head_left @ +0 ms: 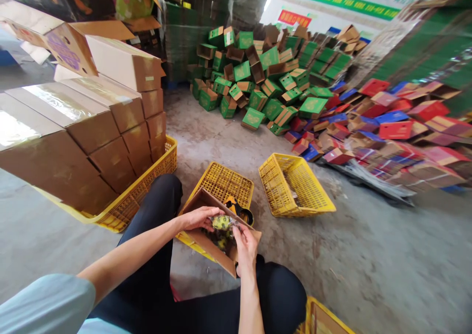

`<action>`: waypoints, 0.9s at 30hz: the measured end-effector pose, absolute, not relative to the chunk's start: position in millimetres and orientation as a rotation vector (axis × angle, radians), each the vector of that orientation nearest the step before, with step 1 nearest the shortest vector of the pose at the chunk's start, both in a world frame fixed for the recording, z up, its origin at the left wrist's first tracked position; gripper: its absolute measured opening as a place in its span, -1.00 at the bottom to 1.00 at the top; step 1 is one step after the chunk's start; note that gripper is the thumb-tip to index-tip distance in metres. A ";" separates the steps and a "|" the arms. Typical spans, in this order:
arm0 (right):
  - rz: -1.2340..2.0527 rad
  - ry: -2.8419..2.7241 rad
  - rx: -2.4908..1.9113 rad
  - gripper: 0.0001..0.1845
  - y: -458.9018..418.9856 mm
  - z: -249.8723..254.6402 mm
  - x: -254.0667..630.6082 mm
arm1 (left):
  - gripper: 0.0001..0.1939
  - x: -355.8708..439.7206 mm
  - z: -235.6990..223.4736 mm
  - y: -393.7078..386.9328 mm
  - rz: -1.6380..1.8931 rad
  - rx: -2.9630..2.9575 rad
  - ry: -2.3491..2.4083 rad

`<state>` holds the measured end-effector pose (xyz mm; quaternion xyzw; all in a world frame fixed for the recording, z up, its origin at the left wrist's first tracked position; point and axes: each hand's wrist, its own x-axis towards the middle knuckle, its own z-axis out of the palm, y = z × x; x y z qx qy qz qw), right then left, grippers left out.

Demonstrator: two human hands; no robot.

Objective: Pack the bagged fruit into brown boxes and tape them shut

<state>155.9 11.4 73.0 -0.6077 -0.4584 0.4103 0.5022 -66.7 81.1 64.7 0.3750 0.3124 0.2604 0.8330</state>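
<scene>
A yellow-green item with dark spots in clear plastic wrap (221,222) is held between my two hands, over an open cardboard box (217,249). My left hand (202,218) grips its left end with the fingers. At the right end, my right hand (246,240) pinches the clear wrap. More yellow-green and dark items (221,243) lie inside the box, partly hidden by my hands. Under the box is a yellow plastic crate (224,179) with a grid surface. A yellow-and-black object (238,207), perhaps a tape dispenser, sits on it just beyond the box.
Closed cartons (79,110) are stacked in a yellow crate (147,179) to my left. Another yellow crate (295,184) stands ahead right. Piles of green boxes (252,119) and red and blue boxes (396,130) cover the floor behind. A crate corner (322,317) shows near my right knee.
</scene>
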 end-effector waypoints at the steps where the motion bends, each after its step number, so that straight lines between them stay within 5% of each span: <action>1: 0.989 -1.080 -1.505 -0.48 12.1 70.7 156.8 | -0.26 -67.0 64.4 82.2 0.560 0.793 0.672; 8: 1.060 -0.869 -1.476 -0.47 13.2 70.6 157.2 | -0.18 -68.0 63.0 81.3 0.645 0.818 0.630; 15: 1.135 -0.823 -1.416 -0.47 12.1 79.5 147.1 | -0.47 -67.0 60.2 80.8 0.712 0.881 0.692; 27: 1.009 -0.838 -1.531 -0.50 9.7 79.3 146.4 | -0.50 -66.9 62.4 78.7 0.776 0.853 0.783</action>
